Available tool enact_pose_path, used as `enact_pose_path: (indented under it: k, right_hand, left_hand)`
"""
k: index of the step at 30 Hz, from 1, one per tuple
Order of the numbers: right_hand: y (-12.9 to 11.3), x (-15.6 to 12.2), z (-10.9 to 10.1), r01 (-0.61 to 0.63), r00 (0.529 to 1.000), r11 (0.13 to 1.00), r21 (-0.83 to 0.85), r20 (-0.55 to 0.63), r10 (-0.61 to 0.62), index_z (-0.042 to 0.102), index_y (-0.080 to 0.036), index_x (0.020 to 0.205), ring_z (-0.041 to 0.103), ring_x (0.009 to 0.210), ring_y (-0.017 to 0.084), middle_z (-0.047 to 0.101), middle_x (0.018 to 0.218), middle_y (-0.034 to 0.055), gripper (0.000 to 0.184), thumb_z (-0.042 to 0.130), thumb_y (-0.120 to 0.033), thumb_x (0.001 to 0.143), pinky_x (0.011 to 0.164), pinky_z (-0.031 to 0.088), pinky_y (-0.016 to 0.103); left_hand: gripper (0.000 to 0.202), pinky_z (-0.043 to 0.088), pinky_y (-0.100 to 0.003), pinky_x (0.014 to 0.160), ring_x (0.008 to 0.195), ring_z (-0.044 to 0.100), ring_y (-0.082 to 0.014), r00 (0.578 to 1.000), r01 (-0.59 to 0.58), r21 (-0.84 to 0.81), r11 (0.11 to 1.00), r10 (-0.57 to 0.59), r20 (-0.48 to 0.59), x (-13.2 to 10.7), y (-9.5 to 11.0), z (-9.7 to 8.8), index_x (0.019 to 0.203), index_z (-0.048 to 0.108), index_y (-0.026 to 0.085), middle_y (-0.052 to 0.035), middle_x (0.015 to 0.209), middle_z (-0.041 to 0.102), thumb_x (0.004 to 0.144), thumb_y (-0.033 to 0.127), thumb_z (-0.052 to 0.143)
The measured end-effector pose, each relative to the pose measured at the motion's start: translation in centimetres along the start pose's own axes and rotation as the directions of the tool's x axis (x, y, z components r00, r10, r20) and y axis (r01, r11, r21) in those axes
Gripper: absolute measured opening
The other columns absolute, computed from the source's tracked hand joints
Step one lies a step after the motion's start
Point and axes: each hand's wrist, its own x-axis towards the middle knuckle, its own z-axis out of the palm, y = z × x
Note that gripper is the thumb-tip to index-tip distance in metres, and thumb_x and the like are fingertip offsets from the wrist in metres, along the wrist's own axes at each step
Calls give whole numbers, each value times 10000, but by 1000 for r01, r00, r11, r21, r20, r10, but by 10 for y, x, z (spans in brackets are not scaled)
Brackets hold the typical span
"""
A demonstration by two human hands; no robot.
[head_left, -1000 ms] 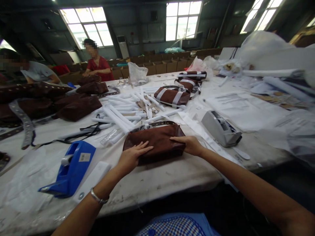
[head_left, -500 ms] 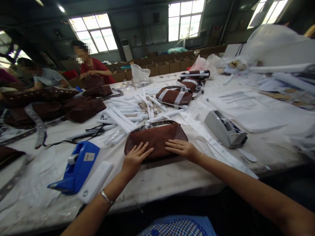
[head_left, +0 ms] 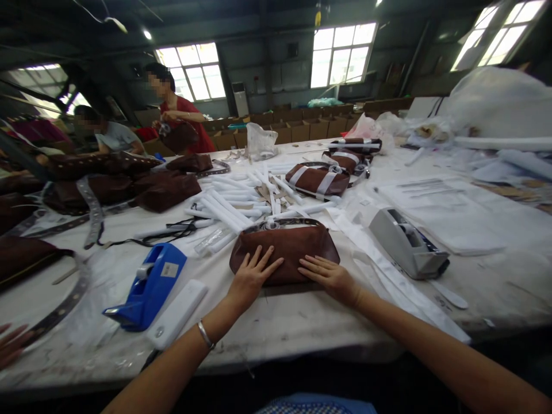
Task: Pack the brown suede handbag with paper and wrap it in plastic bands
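Note:
A brown leather bag lies flat on the white table in front of me. My left hand rests on its near left part, fingers stretched out and spread. My right hand lies flat on its near right part, fingers straight and pointing left. Both palms press on the bag's surface and neither hand grips anything. A silver bracelet sits on my left wrist.
A blue tape dispenser and a white block lie to the left, a grey tape dispenser to the right. White paper rolls and more brown bags lie behind. Two people work at the far left; another hand's fingertips show at the left edge.
My right hand left the bag's right end and now lies flat on its front. The view tilted up and shifted; the person in red lifted a bag.

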Motion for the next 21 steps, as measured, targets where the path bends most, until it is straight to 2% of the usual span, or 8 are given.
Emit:
enact_pose_path:
  k: [3,6,9,12,14,16,19,21]
  right_hand:
    - [-14,23,-29,-54,996,998,38,77,51,462,-220,1478,499,1350,277,548,1446,89,525,560,-278,965,1118,462,484]
    - [-19,62,-45,-129,991,992,-14,-43,128,438,-237,1498,444,1390,310,510,1482,81,556,566,-368,973,1189,347,529]
    - [-10,90,-20,-205,978,973,-106,-59,200,316,-198,1556,235,1485,364,302,1603,117,697,568,-463,963,1215,213,608]
    - [4,93,24,-191,976,973,-132,82,203,301,-212,1558,187,1500,361,223,1631,134,760,599,-523,933,1198,230,612]
    - [11,89,44,-205,965,969,-139,139,224,307,-220,1555,173,1504,361,205,1638,134,765,606,-534,925,1196,226,614]
    - [14,85,50,-211,961,967,-142,150,232,306,-217,1556,166,1505,362,197,1640,136,765,603,-534,926,1193,224,617]
    - [16,84,45,-211,963,967,-144,141,231,310,-214,1555,182,1502,362,203,1640,135,753,607,-500,926,1184,248,614]
    - [16,86,42,-203,966,969,-141,133,222,302,-213,1558,206,1496,362,207,1639,130,753,607,-481,923,1174,270,614]
  left_hand:
    - [705,457,-607,1062,1448,334,-383,997,69,10,998,-69,-34,-8,7,14,1524,319,381,-41,1612,304,920,61,487]
    - [693,463,-619,1050,1444,341,-394,994,92,7,996,-92,-52,-12,13,21,1526,317,382,-39,1614,296,927,85,501]
    - [666,457,-630,1050,1440,345,-402,992,101,8,995,-100,-79,-11,15,27,1523,336,375,-37,1617,287,935,115,509]
    - [640,429,-640,1074,1452,329,-395,988,117,-2,993,-116,-104,-10,17,31,1516,364,365,-28,1617,293,936,141,518]
    - [654,404,-641,1095,1469,301,-380,986,136,-47,990,-140,-94,-12,18,26,1512,376,356,-25,1619,291,919,126,529]
    - [662,365,-646,1124,1481,282,-367,986,152,-155,976,-160,-38,-11,17,13,1494,417,333,-30,1620,292,881,137,574]
    - [522,375,-591,1143,1434,399,-305,974,226,-367,903,-216,69,-1,13,-17,1388,555,294,-40,1542,449,873,229,602]
    - [419,392,-547,1144,1401,452,-266,958,280,-419,864,-283,56,12,11,-33,1350,588,269,-47,1483,528,935,300,537]
